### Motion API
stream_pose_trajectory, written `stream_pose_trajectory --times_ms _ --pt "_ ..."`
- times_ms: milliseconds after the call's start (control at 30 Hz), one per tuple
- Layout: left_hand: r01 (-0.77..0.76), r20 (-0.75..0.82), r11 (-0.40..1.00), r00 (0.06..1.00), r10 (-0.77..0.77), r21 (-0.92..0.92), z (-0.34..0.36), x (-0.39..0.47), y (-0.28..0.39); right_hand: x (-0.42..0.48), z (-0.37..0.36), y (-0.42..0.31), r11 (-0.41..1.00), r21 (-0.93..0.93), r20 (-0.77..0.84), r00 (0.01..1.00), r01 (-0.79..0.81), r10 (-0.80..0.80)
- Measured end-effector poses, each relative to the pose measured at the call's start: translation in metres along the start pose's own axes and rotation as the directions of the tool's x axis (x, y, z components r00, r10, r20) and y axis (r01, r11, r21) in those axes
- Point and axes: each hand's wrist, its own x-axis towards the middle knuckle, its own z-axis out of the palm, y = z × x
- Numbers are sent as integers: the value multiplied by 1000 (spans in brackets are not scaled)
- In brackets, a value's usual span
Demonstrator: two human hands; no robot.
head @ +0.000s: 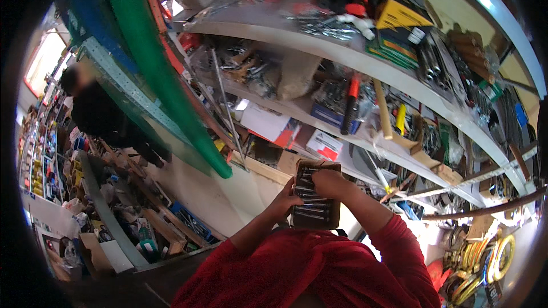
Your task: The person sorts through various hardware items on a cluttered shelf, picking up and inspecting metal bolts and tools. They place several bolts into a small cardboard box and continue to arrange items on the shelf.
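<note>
Close to my body is an open cardboard box (317, 221) with metal bolts or similar long fasteners (311, 210) lying in rows inside. My left hand (284, 200) grips the box by its left side, the thumb over the rim. My right hand (329, 183) reaches into the upper part of the box, its fingertips down among the metal pieces; whether they pinch one is hidden. Red sleeves cover my upper arms.
Shelves (274, 40) full of tools and packets run across the front and right. A green roll (171, 94) slants down at the left. Beyond it stands a person in dark clothes (100, 111). Bins (113, 222) of goods lie lower left, coiled yellow hoses or cables (501, 256) lower right.
</note>
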Motion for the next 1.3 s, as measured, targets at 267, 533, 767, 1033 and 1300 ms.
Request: stream_pose_trajectory --times_ms 267,533,767,1033,1300 --pt "-129 -118 991 985 124 -43 -77 -11 53 89 -24 -59 981 10 -77 978 193 -192" --pt "-223 -154 950 969 192 -218 -122 -8 92 99 -175 -103 954 73 -547 812 291 -206" --pt "-306 -128 910 951 281 -278 -148 14 122 170 -348 -132 950 -303 -811 501 79 -301" --pt "-478 -202 870 846 493 120 -222 47 133 312 -400 -154 941 -338 -659 720 -26 -217" --pt "-318 -76 915 948 308 -249 -221 50 227 326 -456 -126 900 364 -436 898 241 -64"
